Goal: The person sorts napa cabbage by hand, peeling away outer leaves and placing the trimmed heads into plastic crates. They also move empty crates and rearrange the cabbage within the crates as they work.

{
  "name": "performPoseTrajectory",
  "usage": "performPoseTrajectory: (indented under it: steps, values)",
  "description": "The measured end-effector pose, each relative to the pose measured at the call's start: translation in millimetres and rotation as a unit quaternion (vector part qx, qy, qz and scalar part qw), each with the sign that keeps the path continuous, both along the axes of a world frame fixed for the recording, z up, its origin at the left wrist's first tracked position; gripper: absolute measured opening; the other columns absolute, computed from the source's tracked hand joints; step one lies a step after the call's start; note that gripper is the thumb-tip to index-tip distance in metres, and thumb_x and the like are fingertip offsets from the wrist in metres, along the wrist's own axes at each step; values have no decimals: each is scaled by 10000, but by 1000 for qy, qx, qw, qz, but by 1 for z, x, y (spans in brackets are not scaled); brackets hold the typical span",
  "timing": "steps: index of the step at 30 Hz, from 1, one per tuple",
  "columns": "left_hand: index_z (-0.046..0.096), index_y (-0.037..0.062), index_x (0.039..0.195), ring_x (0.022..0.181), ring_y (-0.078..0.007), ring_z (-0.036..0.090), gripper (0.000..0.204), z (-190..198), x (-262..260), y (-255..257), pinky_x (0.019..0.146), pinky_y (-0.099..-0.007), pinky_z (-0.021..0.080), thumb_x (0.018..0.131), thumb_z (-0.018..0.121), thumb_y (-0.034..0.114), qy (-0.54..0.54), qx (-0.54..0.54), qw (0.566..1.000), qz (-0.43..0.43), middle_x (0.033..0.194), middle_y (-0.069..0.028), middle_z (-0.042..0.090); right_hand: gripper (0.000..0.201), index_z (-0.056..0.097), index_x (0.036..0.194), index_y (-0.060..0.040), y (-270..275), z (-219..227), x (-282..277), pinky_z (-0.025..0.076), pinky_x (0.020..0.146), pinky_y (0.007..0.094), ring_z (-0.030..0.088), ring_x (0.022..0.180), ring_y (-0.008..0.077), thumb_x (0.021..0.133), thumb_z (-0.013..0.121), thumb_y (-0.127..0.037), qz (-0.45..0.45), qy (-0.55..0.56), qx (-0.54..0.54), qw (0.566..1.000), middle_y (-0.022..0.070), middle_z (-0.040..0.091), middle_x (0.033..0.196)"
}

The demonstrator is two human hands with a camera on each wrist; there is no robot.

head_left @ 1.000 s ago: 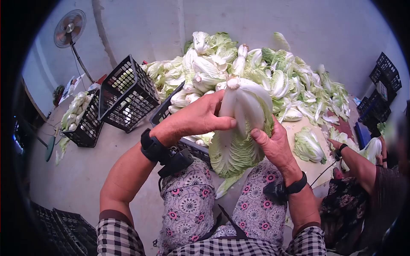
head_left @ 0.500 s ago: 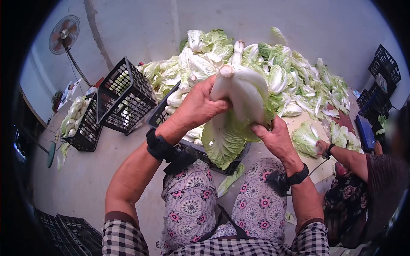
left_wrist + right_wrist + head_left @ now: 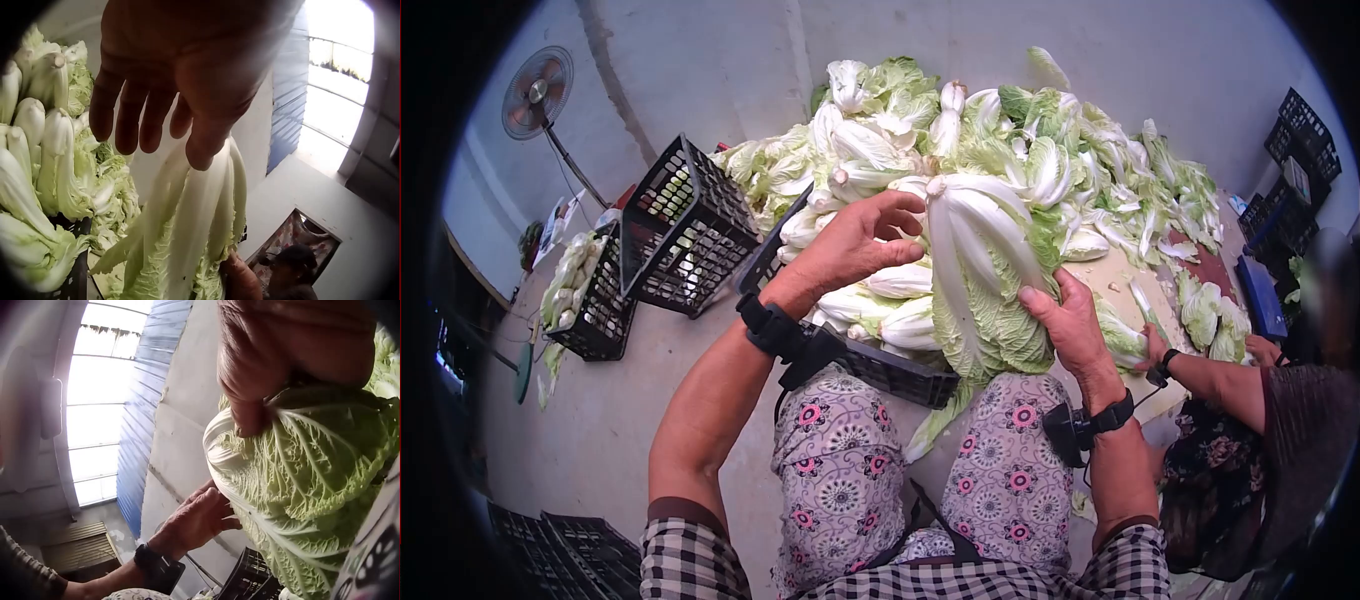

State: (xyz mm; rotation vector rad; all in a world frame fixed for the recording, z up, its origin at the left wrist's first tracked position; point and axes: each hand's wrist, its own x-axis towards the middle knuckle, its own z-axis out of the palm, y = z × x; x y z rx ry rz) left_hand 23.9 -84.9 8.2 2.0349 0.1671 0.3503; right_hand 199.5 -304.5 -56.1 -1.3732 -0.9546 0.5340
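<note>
A napa cabbage [image 3: 990, 275] is held up over the knees, its pale cut base at the top and its green leaves hanging below. My right hand [image 3: 1075, 325] grips its lower right side, thumb on the near leaves, as the right wrist view also shows with the thumb against the cabbage [image 3: 300, 481]. To the left of the base, my left hand [image 3: 855, 245] has its fingers spread and loosely bent, with nothing in them. Its thumb overlaps the cabbage's top in the left wrist view. Behind and below, a black crate [image 3: 900, 375] holds several trimmed cabbages.
A large heap of cabbages and loose leaves [image 3: 1100, 185] lies against the wall. Black crates [image 3: 690, 235] and a fan [image 3: 538, 92] stand at left. At right, another person's hand [image 3: 1157, 348] touches a cabbage on a board, near a blue tub [image 3: 1260, 295].
My left hand has come off the cabbage's upper left side, its fingers spreading. The cabbage has turned in my right hand. The other person's hand has reached a cabbage on the board.
</note>
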Motion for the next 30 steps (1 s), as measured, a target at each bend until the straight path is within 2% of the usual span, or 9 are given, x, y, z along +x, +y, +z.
performPoseTrajectory:
  steps: [2,9,14,17,20,23,26,29,30]
  values:
    - [486,3,1227,987,-151,558,528,-7,-3,3,831,-287,467,829,673,295,20,-41,999,9,1082,-108,588,414,546,1151,48,-8,-3,8,480,796,275,580,882,124,822,650,-182,10,1,-32,999,81,624,1032]
    - [498,7,1205,998,-144,550,509,-37,-16,35,789,-265,451,840,636,333,51,-27,996,62,1090,-96,589,455,428,1214,74,-21,-39,55,524,811,301,623,919,182,865,616,-150,-6,277,6,961,147,593,1080]
    - [539,-32,1149,1001,-193,565,418,-90,-28,62,866,-317,447,835,624,232,177,107,973,100,1067,-134,614,405,429,1212,59,-35,-84,75,563,727,357,652,847,224,878,577,-117,-49,354,-32,934,152,605,1053]
    - [566,-24,1123,901,-229,604,412,-124,-47,75,804,-338,478,789,640,206,208,180,958,84,998,-143,636,403,431,1210,58,-50,-104,86,564,740,358,652,854,230,880,575,-124,-79,393,-39,915,150,612,1034]
    - [581,-13,1098,891,-227,602,377,-153,-66,85,796,-339,478,781,631,185,284,81,950,100,983,-132,638,413,423,1232,48,-66,-117,109,573,724,359,654,853,230,887,565,-130,-146,371,-32,916,154,610,1047]
    - [586,-9,1083,890,-222,602,363,-160,-74,85,795,-337,477,775,633,178,244,91,961,90,967,-127,638,510,381,1291,48,-80,-115,137,518,846,373,607,1001,253,884,581,-185,-239,286,4,928,201,562,1150]
    - [585,-7,1081,894,-221,601,365,-164,-75,84,799,-342,477,769,645,174,228,81,966,94,966,-132,636,610,337,1336,47,-88,-131,169,402,979,376,504,1156,272,868,600,-241,-389,142,-92,906,231,488,1252]
    - [580,-10,1084,868,-204,602,359,-171,-76,86,781,-330,481,777,648,164,200,67,972,103,956,-123,637,665,317,1352,54,-83,-123,164,305,1041,355,412,1243,283,848,612,-263,-377,54,-161,910,238,423,1323]
    - [578,-12,1085,855,-195,602,355,-174,-76,87,771,-322,483,782,648,158,190,58,974,106,950,-117,637,581,394,1307,54,-77,-118,158,359,994,337,480,1168,254,846,603,-230,-321,86,-167,928,204,497,1256]
